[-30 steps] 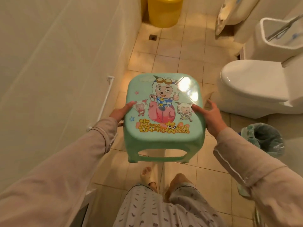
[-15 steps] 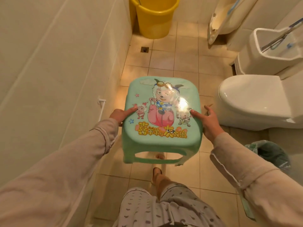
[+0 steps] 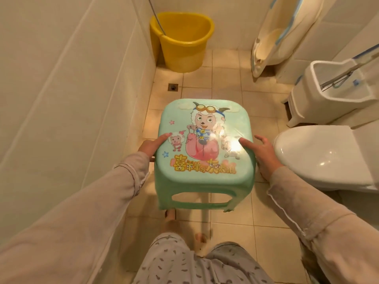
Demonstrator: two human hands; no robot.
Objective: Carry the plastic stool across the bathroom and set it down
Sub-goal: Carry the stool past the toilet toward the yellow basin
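Tiled floor [image 3: 223, 83] runs fwd from the fingers, w/ a white wall [image 3: 71, 89] close on the left. White toilet [image 3: 320, 154], lid down, sits just right of the right-hand fingers. Yellow bucket [image 3: 184, 41] stands well ahead of both hands, in the far left corner.

Green plastic stool [image 3: 204, 149] is held off the floor betw. the two hands, upright, seat facing up toward the camera, legs down. Seat is near square; slightly longer axis runs fwd-back, away from the person. Cartoon print reads upright from the person's side, text edge nearest the body. One bare foot shows below the stool's near legs.

Right hand [image 3: 261, 154] grips the right edge: thumb on the seat top, other fingers spread down the side. Left hand [image 3: 150, 146] grips the left edge: thumb on top, rest of the fingers hidden behind the rim. Small floor drain [image 3: 173, 87] lies ahead of the left fingers.
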